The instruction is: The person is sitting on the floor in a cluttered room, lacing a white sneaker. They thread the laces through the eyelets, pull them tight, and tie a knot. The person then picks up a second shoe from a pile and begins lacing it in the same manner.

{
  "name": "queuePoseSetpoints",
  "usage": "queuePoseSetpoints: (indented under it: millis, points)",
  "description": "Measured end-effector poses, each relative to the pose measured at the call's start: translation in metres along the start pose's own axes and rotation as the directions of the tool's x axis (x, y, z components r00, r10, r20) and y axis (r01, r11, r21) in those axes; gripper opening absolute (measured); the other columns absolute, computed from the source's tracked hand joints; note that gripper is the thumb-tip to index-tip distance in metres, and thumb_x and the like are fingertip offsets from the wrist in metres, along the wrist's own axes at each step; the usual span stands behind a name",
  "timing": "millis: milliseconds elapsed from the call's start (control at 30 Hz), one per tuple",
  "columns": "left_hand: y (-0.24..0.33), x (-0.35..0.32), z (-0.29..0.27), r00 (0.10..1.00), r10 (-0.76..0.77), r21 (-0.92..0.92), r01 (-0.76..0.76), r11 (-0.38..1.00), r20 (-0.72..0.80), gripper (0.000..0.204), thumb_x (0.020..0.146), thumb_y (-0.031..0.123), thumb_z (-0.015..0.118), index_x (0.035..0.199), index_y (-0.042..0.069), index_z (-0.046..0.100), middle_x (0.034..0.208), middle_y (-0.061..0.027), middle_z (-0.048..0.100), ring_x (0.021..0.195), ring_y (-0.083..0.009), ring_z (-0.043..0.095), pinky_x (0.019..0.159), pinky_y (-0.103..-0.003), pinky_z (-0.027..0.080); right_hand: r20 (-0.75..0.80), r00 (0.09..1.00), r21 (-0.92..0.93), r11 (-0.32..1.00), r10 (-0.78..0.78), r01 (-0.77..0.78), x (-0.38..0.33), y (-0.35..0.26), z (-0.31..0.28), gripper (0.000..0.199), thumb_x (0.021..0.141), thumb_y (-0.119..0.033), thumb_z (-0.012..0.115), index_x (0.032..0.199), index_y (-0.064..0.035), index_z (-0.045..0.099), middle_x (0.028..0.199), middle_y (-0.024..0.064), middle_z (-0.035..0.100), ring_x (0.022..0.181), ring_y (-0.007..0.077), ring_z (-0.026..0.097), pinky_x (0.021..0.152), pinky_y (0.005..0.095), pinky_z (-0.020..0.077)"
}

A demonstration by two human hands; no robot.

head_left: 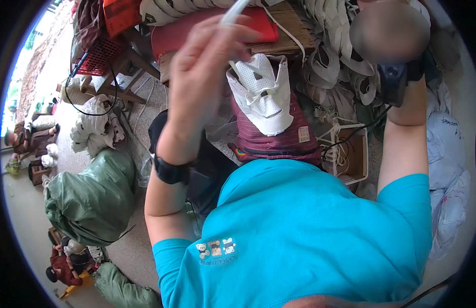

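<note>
A white shoe upper [263, 97] lies on a maroon striped cloth [279, 138] over my lap, its toe pointing toward me. My left hand [209, 61] is raised above and left of the upper, smeared by motion. Its fingers close on a thin white lace-like strip [234, 11] that runs up past the top of the hand. On the right, my right forearm [408, 113] reaches up, a black device [393, 84] strapped at the wrist. A round blurred patch covers my right hand, so its fingers and anything in them are hidden.
A wooden bench [292, 31] bears a red roll [168, 41] and more white uppers. Strung grey-white uppers [325, 66] hang at the right, above a box [353, 154] with laces. Green sacks [91, 195] stand on the left floor; white bags [448, 154] line the right. People sit far left.
</note>
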State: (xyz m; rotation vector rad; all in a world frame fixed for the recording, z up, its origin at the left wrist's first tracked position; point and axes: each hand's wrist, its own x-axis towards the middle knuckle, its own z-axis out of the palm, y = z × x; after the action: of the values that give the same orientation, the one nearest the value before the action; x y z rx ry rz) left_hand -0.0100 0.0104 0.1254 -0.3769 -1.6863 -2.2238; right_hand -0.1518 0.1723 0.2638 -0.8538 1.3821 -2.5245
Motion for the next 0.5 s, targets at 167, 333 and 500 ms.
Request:
queuePoseSetpoints:
  millis: [167,333,500]
  points:
    - [-0.01,-0.012,-0.102,0.914,-0.273,-0.492,0.098,0.865,-0.299,0.026,0.104,0.021,0.05,0.112,-0.001,0.06,0.106,-0.0066,0.064,0.068,-0.0086,0.049,0.066,-0.023,0.043,0.158,0.972,0.051,0.982,0.171,-0.181,0.033,-0.023,-0.229,0.019,0.102,-0.017,0.053,0.101,0.0017,0.057,0.071,0.0012,0.054,0.059,0.0114,0.053,0.057,0.024,0.0472]
    - [-0.023,-0.052,-0.218,0.787,-0.478,-0.639,0.144,0.756,-0.389,0.015,0.102,0.013,0.05,0.092,0.003,0.055,0.064,0.0034,0.041,0.05,-0.0077,0.032,0.05,-0.025,0.028,-0.492,0.862,-0.36,0.872,0.126,-0.333,-0.01,-0.059,-0.357,0.025,0.098,-0.039,0.046,0.086,-0.0175,0.046,0.063,-0.0043,0.033,0.049,0.0119,0.032,0.042,0.0274,0.024]
    - [-0.008,-0.092,-0.308,0.595,-0.367,-0.467,-0.016,0.884,-0.715,0.017,0.103,0.015,0.047,0.096,0.002,0.055,0.066,0.0011,0.046,0.049,-0.0092,0.034,0.051,-0.027,0.03,-0.739,0.646,-0.451,0.854,-0.194,-0.26,-0.056,-0.037,-0.381,0.02,0.098,-0.018,0.055,0.1,-0.004,0.069,0.068,-0.0079,0.044,0.05,0.0023,0.034,0.043,0.0193,0.0214]
